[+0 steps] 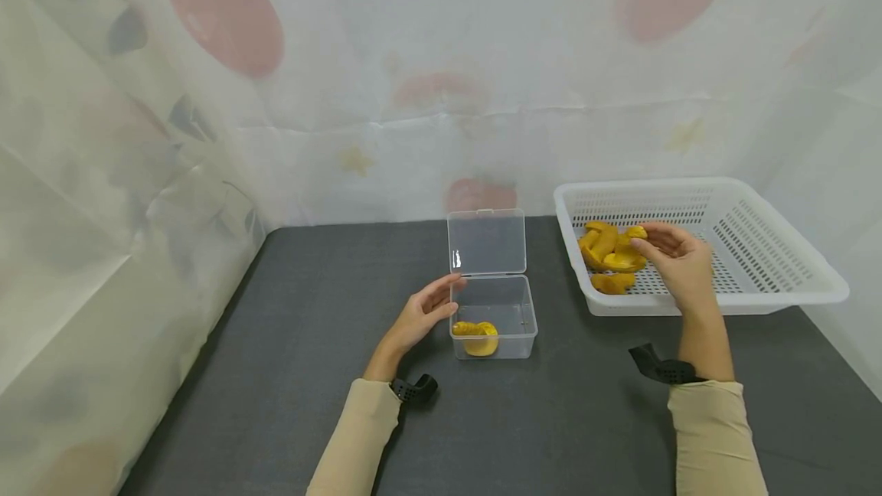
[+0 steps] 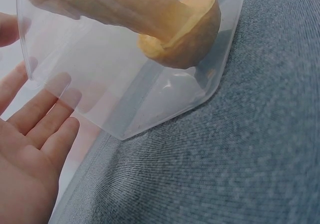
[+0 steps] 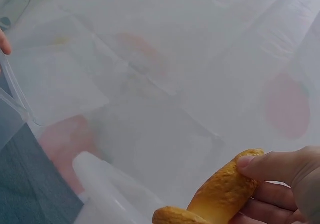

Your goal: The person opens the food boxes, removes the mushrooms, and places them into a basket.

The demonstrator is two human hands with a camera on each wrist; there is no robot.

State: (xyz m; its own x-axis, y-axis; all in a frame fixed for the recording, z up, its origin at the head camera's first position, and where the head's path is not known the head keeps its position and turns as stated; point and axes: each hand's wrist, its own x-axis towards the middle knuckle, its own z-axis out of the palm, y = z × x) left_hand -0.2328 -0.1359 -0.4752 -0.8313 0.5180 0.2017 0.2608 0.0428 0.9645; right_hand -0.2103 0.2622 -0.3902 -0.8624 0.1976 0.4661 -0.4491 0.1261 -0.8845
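My right hand [image 1: 681,262] is over the left part of a white basket [image 1: 779,298]. Between thumb and fingers it pinches the stem of a yellow-brown mushroom [image 3: 225,186], whose cap end points down and left in the right wrist view. Several more mushrooms [image 1: 598,242] lie below and beside it in the basket. My left hand [image 1: 422,315] is at the left side of a clear plastic box [image 1: 513,346], its fairly straight fingers against the wall near the rim. Inside the box lies one mushroom [image 2: 182,42], stem toward the left.
The box's clear lid [image 1: 486,242] stands raised at the back. A dark grey cloth [image 1: 331,289] covers the table. Behind and to the left hangs a pale printed curtain [image 1: 344,60]. The basket stands at the back right, close to the curtain.
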